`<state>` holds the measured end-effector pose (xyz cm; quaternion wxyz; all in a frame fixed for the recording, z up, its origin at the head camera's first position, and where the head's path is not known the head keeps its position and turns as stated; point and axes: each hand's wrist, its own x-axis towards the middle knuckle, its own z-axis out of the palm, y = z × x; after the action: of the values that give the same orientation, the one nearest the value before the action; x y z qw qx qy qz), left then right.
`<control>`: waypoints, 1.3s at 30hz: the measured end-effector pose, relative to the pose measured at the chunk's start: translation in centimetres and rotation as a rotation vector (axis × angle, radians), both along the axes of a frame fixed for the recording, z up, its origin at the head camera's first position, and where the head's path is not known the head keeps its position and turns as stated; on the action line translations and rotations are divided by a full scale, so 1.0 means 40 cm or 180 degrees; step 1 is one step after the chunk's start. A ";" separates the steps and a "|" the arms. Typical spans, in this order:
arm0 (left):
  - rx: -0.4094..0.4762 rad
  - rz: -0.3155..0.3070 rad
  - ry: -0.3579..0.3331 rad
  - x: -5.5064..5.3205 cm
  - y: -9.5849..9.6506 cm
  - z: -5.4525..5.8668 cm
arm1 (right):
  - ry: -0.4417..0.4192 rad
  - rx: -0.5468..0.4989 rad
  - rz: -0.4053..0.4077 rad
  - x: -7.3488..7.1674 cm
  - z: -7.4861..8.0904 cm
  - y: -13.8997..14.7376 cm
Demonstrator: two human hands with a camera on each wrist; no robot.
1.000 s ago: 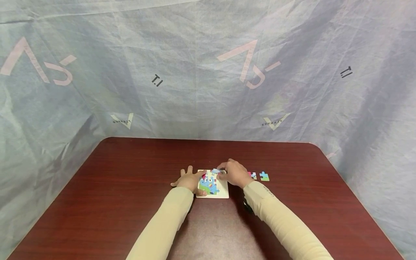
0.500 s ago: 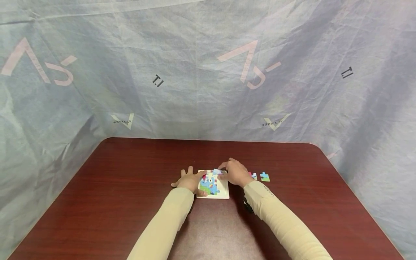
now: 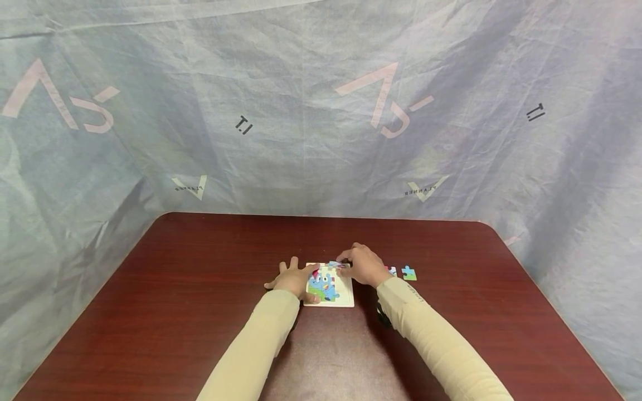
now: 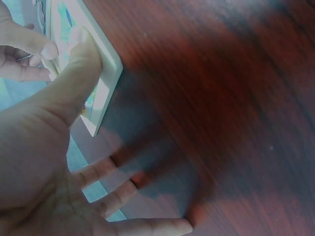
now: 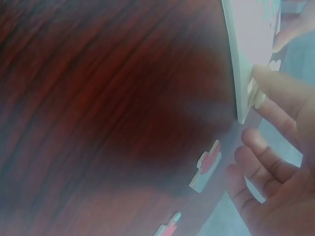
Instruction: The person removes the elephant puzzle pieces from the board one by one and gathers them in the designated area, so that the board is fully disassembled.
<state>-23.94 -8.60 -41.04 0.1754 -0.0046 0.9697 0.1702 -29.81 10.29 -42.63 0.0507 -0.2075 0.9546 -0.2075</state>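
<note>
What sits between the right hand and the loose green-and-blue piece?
Another puzzle piece, partly hidden by the right hand, in the head view.

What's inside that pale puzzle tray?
Joined blue-and-green pieces fill part of the tray; its lower right is bare. The left hand covers some of the left edge, the right hand and pinched piece some of the upper right; beneath those, I can't tell.

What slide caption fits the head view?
Left hand rests on a partly filled jigsaw tray; right hand pinches a blue jigsaw piece at its far edge.
</note>
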 end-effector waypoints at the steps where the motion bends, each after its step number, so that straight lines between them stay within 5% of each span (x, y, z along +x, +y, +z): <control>1: 0.0000 -0.0002 0.0005 0.000 0.000 0.000 | -0.0021 -0.0011 -0.0013 0.000 0.000 0.000; 39: -0.0074 -0.0005 0.0066 -0.003 -0.001 -0.003 | -0.0038 -0.0336 -0.0069 -0.009 0.000 0.007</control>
<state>-24.08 -8.64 -41.15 0.1655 -0.0041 0.9733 0.1588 -30.18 10.56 -42.62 0.0431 -0.1982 0.9442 -0.2593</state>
